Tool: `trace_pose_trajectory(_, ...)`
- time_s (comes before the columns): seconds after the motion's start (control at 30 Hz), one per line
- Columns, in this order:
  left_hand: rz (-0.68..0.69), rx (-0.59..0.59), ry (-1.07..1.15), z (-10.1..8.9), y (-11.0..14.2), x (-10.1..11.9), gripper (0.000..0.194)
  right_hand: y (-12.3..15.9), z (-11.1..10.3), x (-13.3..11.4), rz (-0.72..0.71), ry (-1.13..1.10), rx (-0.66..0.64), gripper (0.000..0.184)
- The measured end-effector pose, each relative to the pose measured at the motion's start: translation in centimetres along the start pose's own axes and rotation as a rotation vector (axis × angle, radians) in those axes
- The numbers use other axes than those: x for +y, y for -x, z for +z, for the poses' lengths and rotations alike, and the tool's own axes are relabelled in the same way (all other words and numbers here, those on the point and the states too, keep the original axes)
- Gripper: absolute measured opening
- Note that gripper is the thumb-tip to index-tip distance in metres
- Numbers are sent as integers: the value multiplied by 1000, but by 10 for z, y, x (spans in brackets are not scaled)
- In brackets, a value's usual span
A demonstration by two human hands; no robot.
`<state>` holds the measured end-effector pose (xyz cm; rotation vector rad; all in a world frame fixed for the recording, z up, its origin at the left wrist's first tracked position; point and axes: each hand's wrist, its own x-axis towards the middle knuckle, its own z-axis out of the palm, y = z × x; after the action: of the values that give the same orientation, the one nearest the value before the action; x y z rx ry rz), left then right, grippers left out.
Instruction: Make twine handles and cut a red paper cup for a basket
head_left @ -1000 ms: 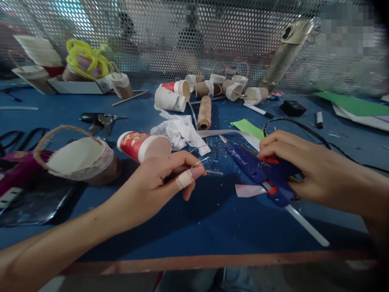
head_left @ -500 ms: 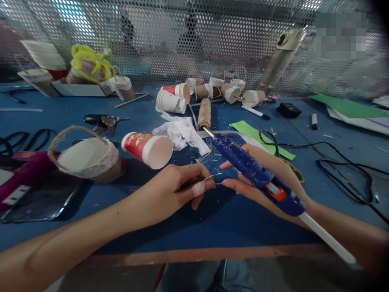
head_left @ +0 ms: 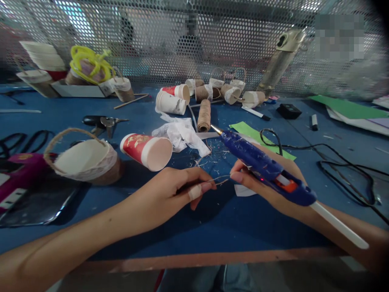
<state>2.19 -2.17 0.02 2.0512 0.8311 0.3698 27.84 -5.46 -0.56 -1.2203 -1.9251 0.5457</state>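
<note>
Head view: L hand [head_left: 170, 192] pinches strand [head_left: 223, 179], R hand [head_left: 270, 196] grips gun [head_left: 252, 156]; basket [head_left: 105, 170] looks done w/ handle, red cup [head_left: 136, 148] undecorated w/ twine.

Our left hand [head_left: 182, 188] comes in low, palm down, thumb and fingertips pinched together, tape around the thumb. Our right hand [head_left: 267, 178] is kinda curled, thumb and index nearly closed, forearm angled in from the right.

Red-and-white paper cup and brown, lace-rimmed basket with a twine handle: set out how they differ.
The red-and-white paper cup lies on its side; the brown, lace-rimmed basket stands upright. The cup's wall carries a gold print; the basket's rim has white lace around it. The cup has no handle; the basket has an arched twine handle. Both are open-mouthed.
</note>
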Motion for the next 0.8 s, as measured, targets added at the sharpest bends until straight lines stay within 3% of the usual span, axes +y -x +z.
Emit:
trace_pose_trajectory(0.13,-8,-2,21,-3,0,-3,23,3,-9,6,-75,24,21,12)
trace_pose_trajectory(0.27,-35,19,89,-6,0,-5,26,8,-19,14,-144,68,38,19)
trace_pose_trajectory(0.4,-79,23,189,-7,0,-6,25,15,-29,24,-362,39,31,20)
trace_pose_trajectory(0.53,-123,11,255,-7,0,-6,25,23,-33,32,-543,193,24,12)
trace_pose_trajectory(0.6,-148,-13,299,-6,1,-6,24,26,-32,33,-550,257,60,16)
trace_pose_trajectory(0.67,-164,-35,359,-6,1,-6,24,28,-30,32,-459,329,128,21)
trace_pose_trajectory(0.73,-176,-50,415,-6,2,-7,25,27,-29,30,-548,330,193,21)
trace_pose_trajectory(0.77,-182,-58,436,-6,2,-7,25,27,-29,30,-625,324,146,19)
trace_pose_trajectory(0.8,-189,-64,452,-6,3,-7,26,26,-29,30,-594,317,118,17)
